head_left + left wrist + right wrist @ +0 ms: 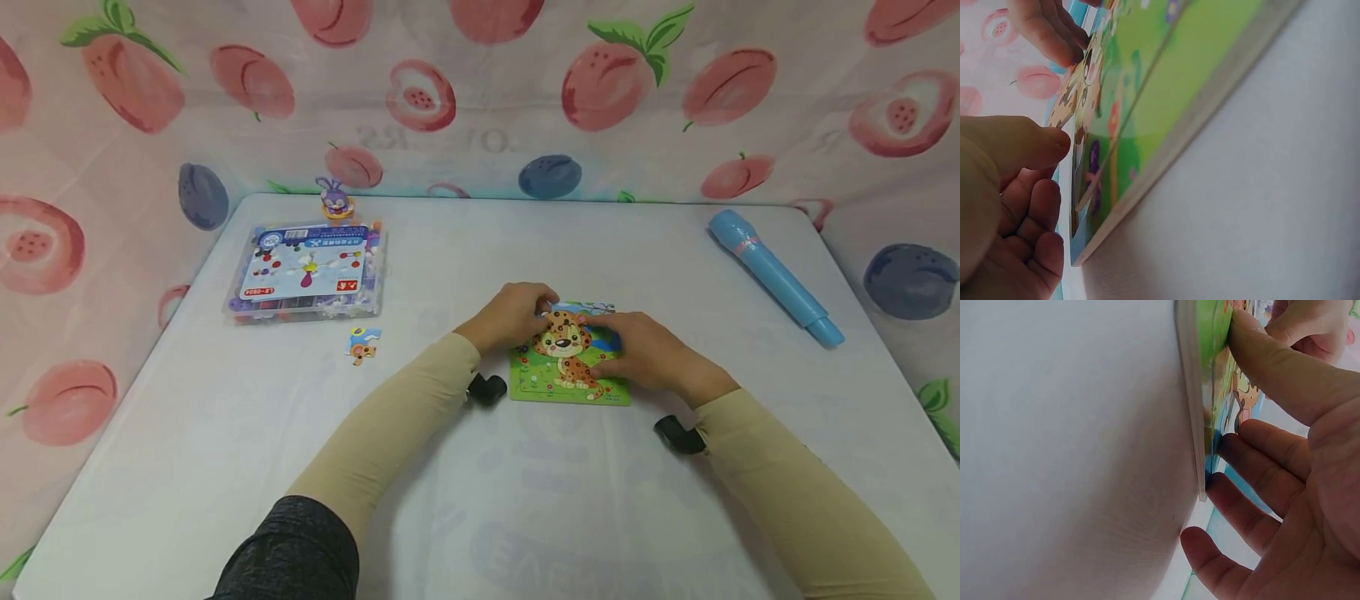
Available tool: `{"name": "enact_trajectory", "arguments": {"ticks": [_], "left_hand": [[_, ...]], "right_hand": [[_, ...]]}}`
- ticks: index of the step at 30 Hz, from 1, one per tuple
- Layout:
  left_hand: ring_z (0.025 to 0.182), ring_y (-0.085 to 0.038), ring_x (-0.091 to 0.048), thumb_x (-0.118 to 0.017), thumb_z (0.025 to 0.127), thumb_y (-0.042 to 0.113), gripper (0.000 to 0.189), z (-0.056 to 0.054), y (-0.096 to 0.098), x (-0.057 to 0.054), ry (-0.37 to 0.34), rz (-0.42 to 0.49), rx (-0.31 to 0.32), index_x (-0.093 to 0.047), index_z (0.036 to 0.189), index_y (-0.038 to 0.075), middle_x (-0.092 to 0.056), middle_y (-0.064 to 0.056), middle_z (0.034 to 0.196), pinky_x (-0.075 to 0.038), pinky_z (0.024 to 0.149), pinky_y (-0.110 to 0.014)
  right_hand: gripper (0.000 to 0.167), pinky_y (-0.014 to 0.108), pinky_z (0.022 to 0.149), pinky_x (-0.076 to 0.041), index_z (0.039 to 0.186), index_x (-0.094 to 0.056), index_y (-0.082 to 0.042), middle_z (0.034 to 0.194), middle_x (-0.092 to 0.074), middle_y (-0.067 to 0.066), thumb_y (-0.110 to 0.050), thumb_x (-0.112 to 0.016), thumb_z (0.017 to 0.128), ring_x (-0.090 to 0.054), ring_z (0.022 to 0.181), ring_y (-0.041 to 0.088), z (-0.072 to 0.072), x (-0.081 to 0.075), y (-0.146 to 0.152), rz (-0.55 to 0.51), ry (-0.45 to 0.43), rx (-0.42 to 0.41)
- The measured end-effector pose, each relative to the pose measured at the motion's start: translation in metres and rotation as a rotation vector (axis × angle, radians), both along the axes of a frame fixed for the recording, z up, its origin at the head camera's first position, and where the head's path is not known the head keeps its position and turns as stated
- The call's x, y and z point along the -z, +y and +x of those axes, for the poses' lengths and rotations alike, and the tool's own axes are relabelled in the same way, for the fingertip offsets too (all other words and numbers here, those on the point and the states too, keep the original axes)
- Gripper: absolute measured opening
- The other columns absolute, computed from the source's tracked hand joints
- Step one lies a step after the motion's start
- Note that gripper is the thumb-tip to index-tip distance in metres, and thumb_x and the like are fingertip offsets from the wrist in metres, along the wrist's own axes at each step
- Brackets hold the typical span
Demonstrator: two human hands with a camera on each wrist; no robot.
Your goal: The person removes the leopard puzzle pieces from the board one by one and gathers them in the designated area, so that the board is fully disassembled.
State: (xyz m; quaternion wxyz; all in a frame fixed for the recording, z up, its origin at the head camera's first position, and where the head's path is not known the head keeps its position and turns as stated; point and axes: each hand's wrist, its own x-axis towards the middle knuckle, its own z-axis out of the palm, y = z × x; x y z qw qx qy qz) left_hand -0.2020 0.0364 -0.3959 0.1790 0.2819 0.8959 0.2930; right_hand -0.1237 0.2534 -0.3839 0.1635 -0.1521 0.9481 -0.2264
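Note:
A flat jigsaw puzzle board (525, 385) with a spotted leopard cub on green grass lies on the table in the head view. At its upper left, my left hand (514, 315) pinches a leopard-patterned puzzle piece (1065, 103) between thumb and finger; the piece stands slightly raised from the board in the left wrist view. Over the board's right side is my right hand (651, 354), its thumb and fingertips spread and touching the picture and the edge. In the right wrist view, the right thumb (1285, 375) presses on the board's face with the other fingers extended.
A small loose puzzle piece (363, 345) lies left of the hands. Behind it are a clear plastic case (307, 267) with a printed label and a small purple toy figure (335, 200). A blue microphone-shaped toy (776, 277) lies at the right.

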Motion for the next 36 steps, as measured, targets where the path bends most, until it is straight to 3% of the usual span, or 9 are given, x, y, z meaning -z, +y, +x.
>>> {"name": "enact_trajectory", "arguments": {"ticks": [5, 12, 16, 22, 27, 36], "left_hand": [[0.102, -0.015, -0.059, -0.066, 0.097, 0.012, 0.035, -0.001, 0.0, 0.002, -0.007, 0.013, -0.003, -0.062, 0.131, 0.004, -0.066, -0.005, 0.112, -0.047, 0.092, -0.026], [0.102, -0.015, -0.06, -0.066, 0.097, 0.012, 0.034, -0.002, 0.0, 0.003, 0.0, 0.001, 0.003, -0.063, 0.13, 0.004, -0.066, -0.005, 0.112, -0.047, 0.091, -0.025], [0.104, -0.015, -0.06, -0.065, 0.097, 0.011, 0.035, -0.002, -0.001, 0.002, -0.008, -0.001, 0.008, -0.062, 0.131, 0.003, -0.066, -0.006, 0.114, -0.048, 0.091, -0.025], [0.105, -0.016, -0.06, -0.066, 0.095, 0.012, 0.037, -0.005, -0.005, 0.001, -0.004, 0.012, -0.005, -0.062, 0.131, 0.004, -0.067, -0.006, 0.114, -0.048, 0.092, -0.026], [0.106, -0.016, -0.061, -0.066, 0.095, 0.011, 0.037, -0.005, -0.014, -0.004, -0.033, 0.027, -0.032, -0.062, 0.131, 0.004, -0.067, -0.006, 0.115, -0.048, 0.093, -0.028], [0.103, -0.016, -0.059, -0.066, 0.093, 0.009, 0.037, 0.002, -0.044, -0.017, -0.012, 0.021, -0.054, -0.063, 0.13, 0.004, -0.066, -0.005, 0.112, -0.049, 0.089, -0.029]], "right_hand": [[0.073, 0.061, 0.109, -0.032, 0.148, -0.049, -0.004, 0.145, -0.048, 0.024, -0.025, -0.082, 0.085, -0.04, 0.134, 0.047, 0.001, 0.001, 0.0, -0.004, 0.033, -0.042], [0.051, 0.065, 0.106, -0.032, 0.134, -0.064, -0.005, 0.143, -0.049, 0.026, -0.025, -0.077, 0.089, -0.042, 0.129, 0.052, 0.002, -0.002, -0.001, 0.043, 0.124, -0.181], [0.048, 0.066, 0.106, -0.032, 0.133, -0.065, -0.007, 0.143, -0.047, 0.027, -0.026, -0.076, 0.09, -0.042, 0.128, 0.053, 0.003, -0.004, -0.002, 0.067, 0.127, -0.205], [0.048, 0.066, 0.106, -0.032, 0.134, -0.064, -0.007, 0.144, -0.045, 0.028, -0.025, -0.075, 0.091, -0.041, 0.128, 0.054, 0.002, -0.005, -0.004, 0.08, 0.111, -0.197], [0.06, 0.065, 0.108, -0.03, 0.14, -0.057, -0.003, 0.145, -0.045, 0.027, -0.024, -0.078, 0.088, -0.037, 0.133, 0.053, 0.001, -0.005, -0.004, 0.055, 0.055, -0.122], [0.067, 0.063, 0.112, -0.026, 0.142, -0.052, 0.001, 0.145, -0.046, 0.028, -0.029, -0.079, 0.088, -0.031, 0.139, 0.05, -0.003, -0.005, -0.004, 0.046, 0.001, -0.044]]}}
